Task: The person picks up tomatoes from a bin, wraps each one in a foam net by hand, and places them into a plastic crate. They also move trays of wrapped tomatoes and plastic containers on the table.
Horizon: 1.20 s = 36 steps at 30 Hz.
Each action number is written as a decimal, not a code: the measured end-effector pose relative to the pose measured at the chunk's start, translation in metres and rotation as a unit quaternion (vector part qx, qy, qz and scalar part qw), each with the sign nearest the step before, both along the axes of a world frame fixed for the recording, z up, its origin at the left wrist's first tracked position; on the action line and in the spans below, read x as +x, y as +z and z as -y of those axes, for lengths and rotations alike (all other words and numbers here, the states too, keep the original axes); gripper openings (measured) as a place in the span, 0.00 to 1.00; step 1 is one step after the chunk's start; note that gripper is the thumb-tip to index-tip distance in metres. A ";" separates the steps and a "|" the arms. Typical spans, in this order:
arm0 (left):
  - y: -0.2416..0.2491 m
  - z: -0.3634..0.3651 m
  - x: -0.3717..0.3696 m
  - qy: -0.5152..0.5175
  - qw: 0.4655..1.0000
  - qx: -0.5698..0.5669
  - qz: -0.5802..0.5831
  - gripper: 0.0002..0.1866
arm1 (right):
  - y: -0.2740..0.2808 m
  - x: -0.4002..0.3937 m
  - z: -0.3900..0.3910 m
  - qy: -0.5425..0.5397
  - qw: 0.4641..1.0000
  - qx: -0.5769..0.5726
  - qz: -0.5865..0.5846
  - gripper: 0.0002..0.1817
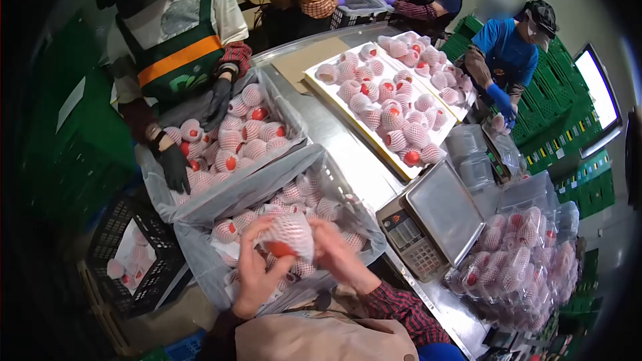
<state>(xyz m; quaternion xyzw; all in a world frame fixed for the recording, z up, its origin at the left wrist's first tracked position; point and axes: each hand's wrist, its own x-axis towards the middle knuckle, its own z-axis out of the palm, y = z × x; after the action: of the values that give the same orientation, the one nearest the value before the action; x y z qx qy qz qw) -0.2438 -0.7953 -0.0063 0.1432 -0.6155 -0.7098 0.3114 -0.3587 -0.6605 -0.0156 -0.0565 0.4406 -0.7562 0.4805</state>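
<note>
A red fruit in a white-pink foam net [289, 235] is held up between my two hands, over a crate lined with clear plastic [200, 244]. My left hand [257, 271] has its fingers and thumb around the fruit's left side and underside. On the right side, my right hand [338, 257] touches the net, its fingers slightly blurred. Below and behind my hands, more netted fruits [328, 208] fill the lined crate.
Behind, a co-worker's gloved hands [175, 168] rest in another fruit crate [264, 73]. White trays [321, 93] of fruit, a scale [441, 210] and packed clear boxes [515, 267] stand right. A black basket [120, 227] is at left. Other people work farther back.
</note>
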 end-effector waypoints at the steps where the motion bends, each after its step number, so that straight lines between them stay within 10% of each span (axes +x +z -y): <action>1: -0.001 -0.001 -0.007 0.002 0.988 -0.152 0.034 0.35 | 0.004 0.003 0.006 -0.013 0.993 -0.018 0.120 0.21; 2: 0.003 0.001 -0.012 -0.008 0.954 -0.286 0.090 0.37 | 0.015 0.004 0.006 0.014 0.995 -0.031 0.094 0.27; 8: -0.031 0.028 0.002 0.021 0.950 -0.217 0.225 0.29 | -0.028 -0.153 -0.014 -0.042 0.929 0.221 -0.293 0.20; 10: -0.055 0.051 0.042 0.040 0.921 -0.228 0.314 0.25 | -0.060 -0.242 -0.032 -0.149 0.825 0.349 -0.418 0.30; 12: -0.078 0.068 0.085 0.037 0.897 -0.150 0.413 0.22 | -0.132 -0.389 -0.079 -0.143 0.570 0.471 -0.658 0.45; 13: -0.093 0.069 0.107 0.058 0.889 -0.140 0.433 0.22 | -0.106 -0.403 -0.068 -0.217 0.695 0.327 -0.602 0.49; 17: -0.133 0.045 0.152 0.035 0.854 -0.260 0.449 0.16 | -0.106 -0.470 -0.075 -0.118 0.493 0.442 -0.740 0.43; 20: -0.167 0.018 0.158 -0.075 0.663 -0.519 0.534 0.13 | -0.144 -0.491 -0.086 -0.054 0.546 0.446 -0.707 0.33; 27: -0.116 0.022 0.136 -0.102 0.682 -0.481 0.541 0.19 | -0.093 -0.255 -0.015 -0.067 0.737 0.212 -0.639 0.13; 28: -0.095 0.029 0.129 -0.073 0.758 -0.362 0.538 0.25 | -0.091 -0.215 -0.011 -0.016 0.686 0.213 -0.696 0.13; 29: -0.078 0.036 0.121 -0.044 0.817 -0.235 0.524 0.32 | -0.067 -0.155 0.005 0.075 0.818 0.187 -0.539 0.15; 30: -0.064 0.046 0.111 -0.050 0.819 -0.239 0.519 0.32 | -0.054 -0.117 0.015 0.139 0.862 0.166 -0.459 0.15; 32: -0.042 0.062 0.093 -0.117 0.926 0.155 0.324 0.33 | -0.055 -0.061 0.030 0.236 0.884 0.062 -0.398 0.23; 36: -0.023 0.055 0.075 -0.166 0.944 0.251 0.137 0.36 | -0.012 -0.001 0.044 0.273 0.920 0.000 -0.282 0.25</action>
<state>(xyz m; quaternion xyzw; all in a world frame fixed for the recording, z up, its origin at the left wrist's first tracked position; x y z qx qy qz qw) -0.1688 -0.8502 -0.0297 0.2090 -0.4688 -0.8564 0.0556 -0.3598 -0.7043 -0.0272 -0.3855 0.5255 -0.5483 0.5240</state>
